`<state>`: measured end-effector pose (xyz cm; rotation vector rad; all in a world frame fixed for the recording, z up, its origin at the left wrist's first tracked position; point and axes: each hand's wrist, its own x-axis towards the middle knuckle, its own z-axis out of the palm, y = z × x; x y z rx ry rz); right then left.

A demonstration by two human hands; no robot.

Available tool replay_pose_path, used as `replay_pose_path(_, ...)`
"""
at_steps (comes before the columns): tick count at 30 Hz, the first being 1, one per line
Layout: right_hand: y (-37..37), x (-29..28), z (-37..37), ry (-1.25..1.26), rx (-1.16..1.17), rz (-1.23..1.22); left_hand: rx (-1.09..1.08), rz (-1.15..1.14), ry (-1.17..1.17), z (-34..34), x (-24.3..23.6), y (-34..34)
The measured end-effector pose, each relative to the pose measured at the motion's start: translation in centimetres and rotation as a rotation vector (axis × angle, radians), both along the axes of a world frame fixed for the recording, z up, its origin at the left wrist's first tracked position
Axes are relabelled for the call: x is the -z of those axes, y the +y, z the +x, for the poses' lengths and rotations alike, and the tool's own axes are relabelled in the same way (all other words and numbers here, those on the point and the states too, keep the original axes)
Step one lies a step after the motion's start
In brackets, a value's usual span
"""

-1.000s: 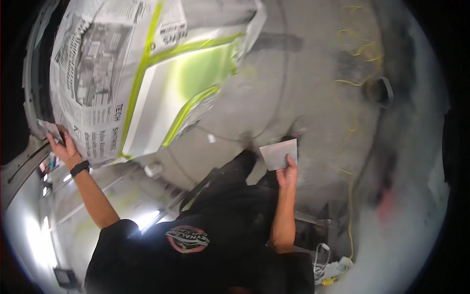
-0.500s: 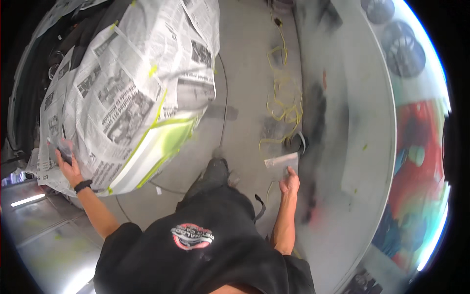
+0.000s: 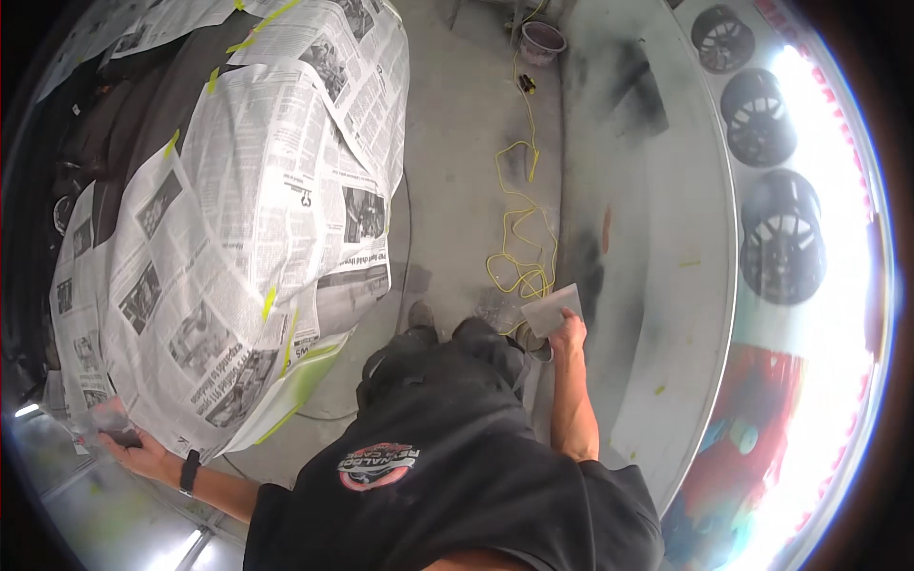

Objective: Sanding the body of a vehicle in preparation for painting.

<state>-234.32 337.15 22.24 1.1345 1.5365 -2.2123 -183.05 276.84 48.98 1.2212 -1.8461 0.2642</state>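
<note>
My left hand (image 3: pixel 143 453) is stretched out at the lower left, beside the edge of newspaper sheets (image 3: pixel 243 181) taped over a vehicle. Its fingers are closed on a thin, greyish, partly see-through piece (image 3: pixel 109 417) whose kind I cannot make out. On the other side, my right hand (image 3: pixel 568 333) pinches a flat grey rectangular sheet (image 3: pixel 552 309) by one corner, above the floor near the grey wall. Strips of yellow-green masking tape (image 3: pixel 269 304) hold the newspaper. Below its lower edge shows a white and lime-green panel (image 3: pixel 305 383).
A loose yellow cord (image 3: pixel 514 190) winds over the grey floor (image 3: pixel 457 181) ahead of my feet. Farther off stands a round bucket (image 3: pixel 542 43). Along the right runs a grey, paint-marked wall (image 3: pixel 657 285); dark wheel rims (image 3: pixel 781 238) show beyond it.
My view has shifted and turned, bringing the bucket and more wheel rims into sight. The left hand now appears lower by the newspaper's edge. The grey sheet in my right hand is tilted differently.
</note>
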Motion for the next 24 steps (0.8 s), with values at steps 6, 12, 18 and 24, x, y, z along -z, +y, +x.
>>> replay_pose_path(6,-3.5,-1.7,-12.9,0.152,-0.077,-0.026,0.853,0.523,0.370,-31.3,-0.2,7.4)
replay_pose_path(12,-13.9,-13.8,-28.2,0.615,-0.590,0.399,1.157,1.494,1.230,-68.1,1.7,15.8)
replay_pose_path(18,-21.5,-25.8,-43.7,1.281,-0.937,0.889,1.156,1.432,1.149,-86.1,-1.1,16.2)
replay_pose_path(24,-27.9,-29.5,-57.4,1.670,-1.001,1.251,0.825,1.390,0.504,-96.7,0.7,11.2)
